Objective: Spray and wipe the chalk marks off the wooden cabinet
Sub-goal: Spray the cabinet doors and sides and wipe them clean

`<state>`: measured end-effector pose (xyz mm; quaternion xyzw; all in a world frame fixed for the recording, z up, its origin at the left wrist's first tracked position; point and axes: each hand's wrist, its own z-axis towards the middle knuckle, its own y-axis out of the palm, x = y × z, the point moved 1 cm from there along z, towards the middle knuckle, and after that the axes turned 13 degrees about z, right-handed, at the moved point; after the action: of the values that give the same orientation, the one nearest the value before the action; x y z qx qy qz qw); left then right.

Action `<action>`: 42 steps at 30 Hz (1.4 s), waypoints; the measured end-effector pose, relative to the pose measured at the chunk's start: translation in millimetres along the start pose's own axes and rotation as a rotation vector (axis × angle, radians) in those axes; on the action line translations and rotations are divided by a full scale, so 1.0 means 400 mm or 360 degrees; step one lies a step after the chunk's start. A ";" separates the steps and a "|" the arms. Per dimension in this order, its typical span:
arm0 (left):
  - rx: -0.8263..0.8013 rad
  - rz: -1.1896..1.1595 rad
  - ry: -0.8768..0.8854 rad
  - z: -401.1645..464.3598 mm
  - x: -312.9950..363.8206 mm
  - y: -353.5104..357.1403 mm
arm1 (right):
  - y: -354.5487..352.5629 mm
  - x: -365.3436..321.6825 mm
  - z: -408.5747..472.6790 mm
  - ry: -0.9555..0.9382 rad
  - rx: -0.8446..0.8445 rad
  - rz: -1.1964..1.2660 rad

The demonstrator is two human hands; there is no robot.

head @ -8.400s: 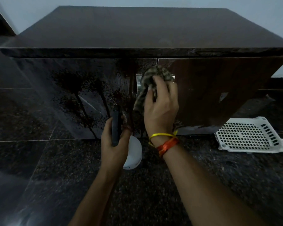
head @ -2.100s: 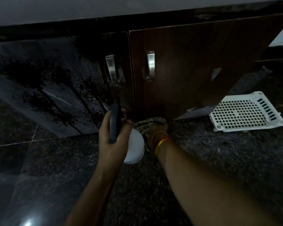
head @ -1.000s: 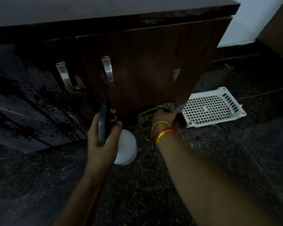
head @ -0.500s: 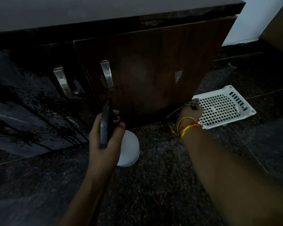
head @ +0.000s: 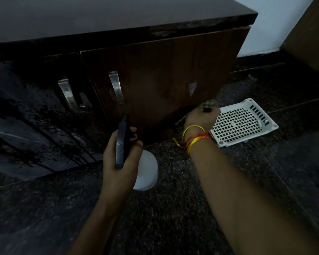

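Gripping checked grey-green cloth [head: 207, 105], your right hand [head: 201, 117] presses it against lower right corner of dark brown wooden cabinet door [head: 160, 85], fingers curled round fabric. Your left hand [head: 122, 159] clasps white plastic spray bottle [head: 147, 172] by its black trigger head [head: 122, 142], bottle hanging above speckled dark granite floor [head: 173, 208]. White perforated plastic tray [head: 243, 122] lies on floor just beside your right hand. Two curved metal handles [head: 116, 87] flank door seam.

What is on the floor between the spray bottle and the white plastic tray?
In the head view, only the right hand's wrist crosses above bare dark floor between spray bottle and tray.
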<state>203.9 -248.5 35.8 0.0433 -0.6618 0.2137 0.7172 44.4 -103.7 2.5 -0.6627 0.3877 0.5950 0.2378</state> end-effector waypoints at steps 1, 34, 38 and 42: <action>-0.0003 0.0007 -0.0026 0.001 -0.001 -0.002 | 0.003 -0.028 -0.014 -0.0073 -0.0047 0.0030; 0.0018 -0.0077 -0.0018 -0.018 0.014 -0.035 | -0.034 -0.052 -0.085 -0.0488 -0.0452 -0.0339; 0.0014 -0.0107 -0.0021 -0.016 0.019 -0.039 | -0.021 -0.111 -0.077 -0.0601 -0.0357 -0.0272; 0.0003 -0.0085 -0.0027 -0.015 0.020 -0.037 | 0.011 -0.210 -0.062 -0.0897 -0.0281 -0.0145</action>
<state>215.4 -257.9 46.2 0.0635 -0.6662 0.1947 0.7171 56.6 -106.0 89.1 -0.5062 0.2230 0.7757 0.3038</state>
